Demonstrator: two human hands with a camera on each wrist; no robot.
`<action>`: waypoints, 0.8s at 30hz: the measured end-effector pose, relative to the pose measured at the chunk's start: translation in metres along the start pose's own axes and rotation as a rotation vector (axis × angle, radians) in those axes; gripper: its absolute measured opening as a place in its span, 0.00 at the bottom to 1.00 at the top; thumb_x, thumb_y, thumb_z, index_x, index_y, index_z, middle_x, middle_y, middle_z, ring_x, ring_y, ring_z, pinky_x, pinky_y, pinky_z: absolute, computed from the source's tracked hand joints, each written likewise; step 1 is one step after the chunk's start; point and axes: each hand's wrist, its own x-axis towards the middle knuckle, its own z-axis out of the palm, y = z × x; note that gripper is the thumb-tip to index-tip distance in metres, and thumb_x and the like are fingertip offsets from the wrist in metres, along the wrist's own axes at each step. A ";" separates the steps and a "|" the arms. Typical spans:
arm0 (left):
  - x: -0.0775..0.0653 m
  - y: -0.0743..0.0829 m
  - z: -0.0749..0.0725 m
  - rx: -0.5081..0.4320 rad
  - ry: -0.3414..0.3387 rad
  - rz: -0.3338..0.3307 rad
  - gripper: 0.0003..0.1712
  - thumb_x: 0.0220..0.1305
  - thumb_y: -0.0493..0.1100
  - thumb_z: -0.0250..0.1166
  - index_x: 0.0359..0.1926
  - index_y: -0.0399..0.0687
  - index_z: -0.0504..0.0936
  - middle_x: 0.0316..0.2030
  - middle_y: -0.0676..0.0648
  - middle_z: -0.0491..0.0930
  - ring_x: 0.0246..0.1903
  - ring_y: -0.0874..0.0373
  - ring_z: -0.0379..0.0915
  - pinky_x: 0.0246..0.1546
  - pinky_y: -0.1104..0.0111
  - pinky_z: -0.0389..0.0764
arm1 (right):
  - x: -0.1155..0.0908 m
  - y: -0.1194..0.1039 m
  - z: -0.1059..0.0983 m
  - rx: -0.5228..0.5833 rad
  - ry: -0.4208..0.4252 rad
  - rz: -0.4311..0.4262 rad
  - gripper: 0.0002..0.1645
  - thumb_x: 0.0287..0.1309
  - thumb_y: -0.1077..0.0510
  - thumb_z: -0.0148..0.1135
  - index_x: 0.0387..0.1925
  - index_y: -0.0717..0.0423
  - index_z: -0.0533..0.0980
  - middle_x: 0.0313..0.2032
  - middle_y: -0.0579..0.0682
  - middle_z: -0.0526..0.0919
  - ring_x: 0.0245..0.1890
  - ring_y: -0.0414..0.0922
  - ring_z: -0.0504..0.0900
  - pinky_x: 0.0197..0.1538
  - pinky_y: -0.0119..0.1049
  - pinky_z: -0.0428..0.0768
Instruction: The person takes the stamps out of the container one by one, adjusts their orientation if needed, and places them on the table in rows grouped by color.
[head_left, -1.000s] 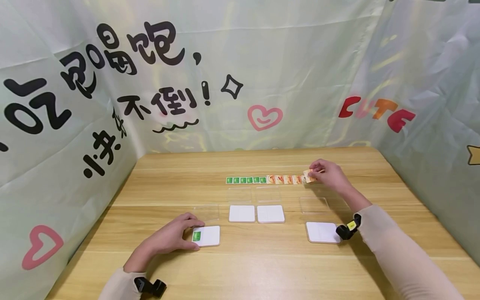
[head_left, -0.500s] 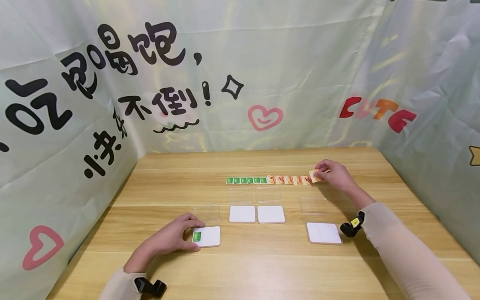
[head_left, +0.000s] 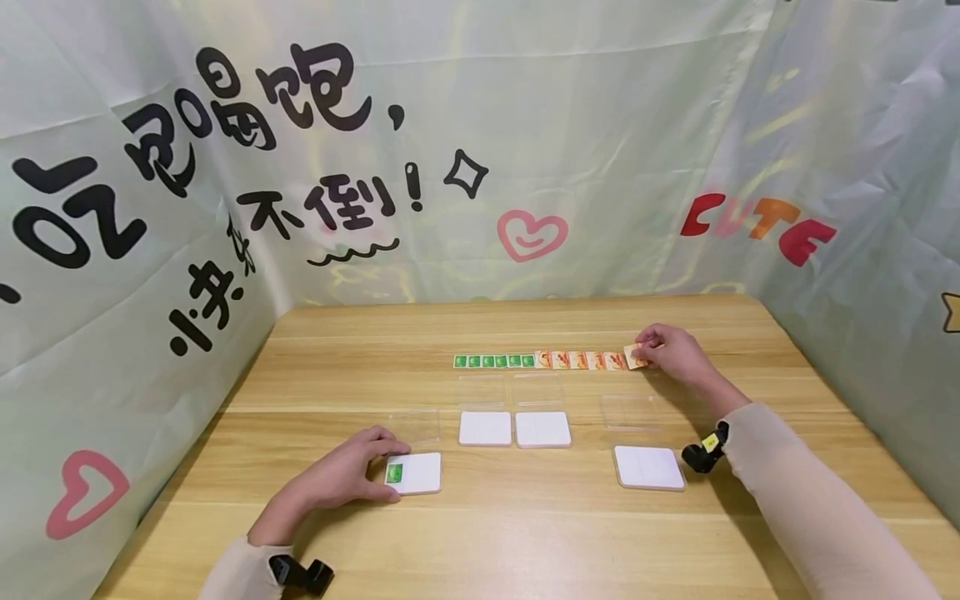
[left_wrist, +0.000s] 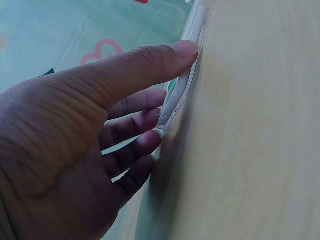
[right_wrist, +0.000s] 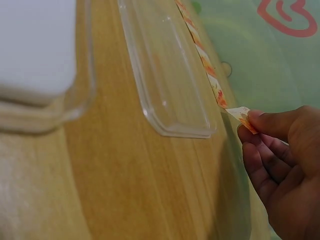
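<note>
My left hand (head_left: 347, 468) holds the left end of a clear plastic box of white cards (head_left: 422, 472) between thumb and fingers. On the box's left part lies a small green picture card (head_left: 394, 473). Thumb and forefinger of my right hand (head_left: 673, 350) pinch a small orange-and-white picture card (head_left: 632, 357), slightly tilted, at the right end of a row. That row has several orange picture cards (head_left: 577, 360) on the right and several green ones (head_left: 495, 361) on the left. In the right wrist view the pinched card (right_wrist: 240, 116) has one corner right at the row's end.
Two more boxes of white cards (head_left: 484, 428) stand side by side mid-table, and another box (head_left: 649, 467) lies at the right. Clear lids (head_left: 630, 412) lie behind the boxes. Printed cloth (head_left: 600, 150) encloses the back and sides of the wooden table (head_left: 525, 533).
My right hand has moved a little to the right with the orange card, from over the row's last card to its right end. My left hand stays in place.
</note>
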 end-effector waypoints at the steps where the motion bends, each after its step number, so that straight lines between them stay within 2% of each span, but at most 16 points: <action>1: 0.000 0.000 0.000 0.001 0.000 0.001 0.37 0.48 0.59 0.76 0.58 0.50 0.80 0.49 0.55 0.71 0.48 0.57 0.68 0.51 0.56 0.72 | 0.000 0.000 0.000 -0.002 -0.005 0.000 0.14 0.63 0.63 0.63 0.45 0.69 0.74 0.35 0.58 0.79 0.28 0.45 0.78 0.30 0.34 0.79; 12: 0.000 0.000 0.000 0.001 0.003 0.005 0.37 0.49 0.60 0.76 0.58 0.50 0.80 0.49 0.55 0.71 0.48 0.57 0.68 0.51 0.56 0.72 | 0.002 0.006 0.003 -0.023 -0.018 0.015 0.13 0.63 0.63 0.63 0.45 0.69 0.73 0.35 0.58 0.80 0.28 0.45 0.79 0.30 0.35 0.79; 24: 0.000 0.000 0.001 -0.002 0.006 0.009 0.36 0.49 0.60 0.76 0.57 0.51 0.80 0.48 0.55 0.72 0.47 0.57 0.68 0.50 0.57 0.72 | 0.004 0.004 0.005 -0.140 -0.006 -0.007 0.12 0.62 0.60 0.64 0.41 0.66 0.74 0.33 0.58 0.82 0.29 0.46 0.79 0.32 0.37 0.76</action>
